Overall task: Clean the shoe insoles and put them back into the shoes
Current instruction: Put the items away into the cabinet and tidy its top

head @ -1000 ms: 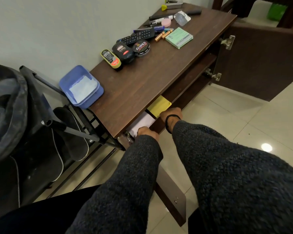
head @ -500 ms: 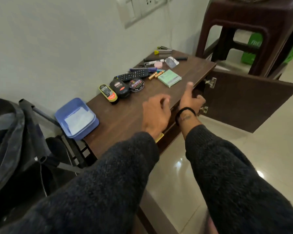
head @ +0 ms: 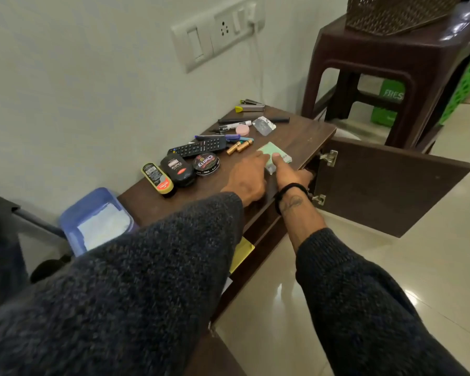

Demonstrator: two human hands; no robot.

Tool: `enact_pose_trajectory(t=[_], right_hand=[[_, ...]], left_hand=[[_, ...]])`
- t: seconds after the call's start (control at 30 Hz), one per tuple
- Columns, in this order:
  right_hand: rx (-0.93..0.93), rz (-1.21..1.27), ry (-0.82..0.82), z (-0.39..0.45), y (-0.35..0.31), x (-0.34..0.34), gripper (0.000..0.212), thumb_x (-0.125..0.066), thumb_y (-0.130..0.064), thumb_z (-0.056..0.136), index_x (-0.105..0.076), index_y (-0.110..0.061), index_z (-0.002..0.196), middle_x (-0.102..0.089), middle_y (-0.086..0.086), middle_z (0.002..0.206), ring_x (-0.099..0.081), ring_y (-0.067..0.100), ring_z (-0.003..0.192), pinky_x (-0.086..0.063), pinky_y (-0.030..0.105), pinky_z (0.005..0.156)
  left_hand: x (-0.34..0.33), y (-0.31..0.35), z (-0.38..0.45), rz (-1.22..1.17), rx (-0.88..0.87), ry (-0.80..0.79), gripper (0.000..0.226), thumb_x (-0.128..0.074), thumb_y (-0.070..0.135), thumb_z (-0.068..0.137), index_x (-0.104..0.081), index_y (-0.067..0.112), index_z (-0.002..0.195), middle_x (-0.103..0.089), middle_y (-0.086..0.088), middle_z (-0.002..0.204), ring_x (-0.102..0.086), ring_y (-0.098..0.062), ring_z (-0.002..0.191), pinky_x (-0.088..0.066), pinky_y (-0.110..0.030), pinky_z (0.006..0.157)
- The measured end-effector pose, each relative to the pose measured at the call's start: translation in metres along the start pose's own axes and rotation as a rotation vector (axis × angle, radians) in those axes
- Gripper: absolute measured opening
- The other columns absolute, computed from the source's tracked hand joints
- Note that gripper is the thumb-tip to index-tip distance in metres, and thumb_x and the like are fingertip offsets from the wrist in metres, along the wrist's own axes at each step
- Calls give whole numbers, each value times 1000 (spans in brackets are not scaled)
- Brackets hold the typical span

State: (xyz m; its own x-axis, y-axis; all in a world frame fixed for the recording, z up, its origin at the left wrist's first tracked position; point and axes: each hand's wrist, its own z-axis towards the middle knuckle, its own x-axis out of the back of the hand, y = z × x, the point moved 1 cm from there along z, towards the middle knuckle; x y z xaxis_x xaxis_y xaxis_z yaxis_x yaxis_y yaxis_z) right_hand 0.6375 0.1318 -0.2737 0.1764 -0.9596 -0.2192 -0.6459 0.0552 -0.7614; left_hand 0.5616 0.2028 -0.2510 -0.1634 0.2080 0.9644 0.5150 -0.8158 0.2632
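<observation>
step: both hands at green packet (head: pixel 278 156) on cabinet top (head: pixel 307 137) | L hand (head: pixel 246 177) fingers at its near edge, R hand (head: pixel 289 173) thumb on top, neither closed yet | insoles/shoes not in view | tip: pin w/ thumb, lift by edge, avoid batteries (head: pixel 239 146)

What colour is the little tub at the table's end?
Blue, with something white inside the tub; seen in the head view.

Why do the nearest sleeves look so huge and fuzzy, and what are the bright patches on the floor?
Head view: the wide-angle lens swells whatever is nearest, so the left sleeve and right sleeve balloon and smear with blur, while the shoe polish tin farther off reads sharply; the glossy floor tiles throw back soft glare; the switch plate leans, bent by distortion.
</observation>
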Motion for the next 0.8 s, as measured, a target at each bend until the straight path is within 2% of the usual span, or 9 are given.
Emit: enact_pose_trajectory(t=[0.1, 0.2, 0.33, 0.43, 0.63, 0.73, 0.8], right_hand=[[14, -74, 48, 5, 2, 7, 70, -91, -30, 62, -60, -13, 123, -69, 5, 115, -69, 24, 96, -60, 38, 85], [-10, -138, 106, 10, 6, 19, 56, -91, -28, 59, -70, -15, 109, -74, 6, 104, -71, 24, 89, -62, 41, 79], [-13, -134, 146, -13, -1, 38, 36, -88, -23, 71, -70, -10, 99, -74, 9, 95, -72, 22, 77, -64, 38, 68], [-61, 1, 74, -29, -2, 55, 26, -81, -15, 83, -64, -7, 102, -72, 12, 94, -71, 19, 71, -61, 29, 56], [-157, -46, -146, -66, 8, 89, 25, -71, -6, 91, -61, -6, 114, -72, 16, 107, -71, 20, 80, -61, 33, 69], [-135, -13, -224, -74, 8, 91, 27, -69, 2, 91, -61, -1, 116, -71, 20, 110, -72, 25, 88, -62, 40, 81], [-123, 33, -238, -75, 8, 89, 30, -69, 5, 89, -60, 2, 118, -71, 21, 109, -72, 28, 92, -61, 42, 84]], left_hand=[[-2, 9, -13, -40, -58, 3, 57, -59, 13, 91, -49, 12, 147, -45, -11, 154, -42, -29, 142, -35, -40, 117], [-3, 10, -27, -79, -61, 12, 53, -52, 13, 96, -47, 9, 149, -42, -12, 157, -39, -28, 145, -32, -42, 119], [-1, 9, -54, -118, -77, 55, 50, -50, 8, 95, -49, 6, 146, -49, -15, 150, -46, -31, 139, -35, -43, 117], [6, 10, -83, -110, -58, 57, 47, -52, 13, 97, -51, 11, 144, -52, -10, 148, -47, -26, 138, -36, -41, 116], [13, 5, -139, -42, -19, -1, 44, -56, 27, 99, -54, 13, 142, -54, -8, 145, -48, -24, 135, -37, -39, 114], [20, -4, -131, -44, 60, 52, 42, -55, 29, 99, -56, 14, 139, -56, -7, 142, -50, -23, 132, -40, -41, 111], [26, -8, -115, -34, 107, 84, 41, -54, 29, 99, -57, 15, 138, -56, -7, 141, -51, -24, 130, -41, -43, 110]])
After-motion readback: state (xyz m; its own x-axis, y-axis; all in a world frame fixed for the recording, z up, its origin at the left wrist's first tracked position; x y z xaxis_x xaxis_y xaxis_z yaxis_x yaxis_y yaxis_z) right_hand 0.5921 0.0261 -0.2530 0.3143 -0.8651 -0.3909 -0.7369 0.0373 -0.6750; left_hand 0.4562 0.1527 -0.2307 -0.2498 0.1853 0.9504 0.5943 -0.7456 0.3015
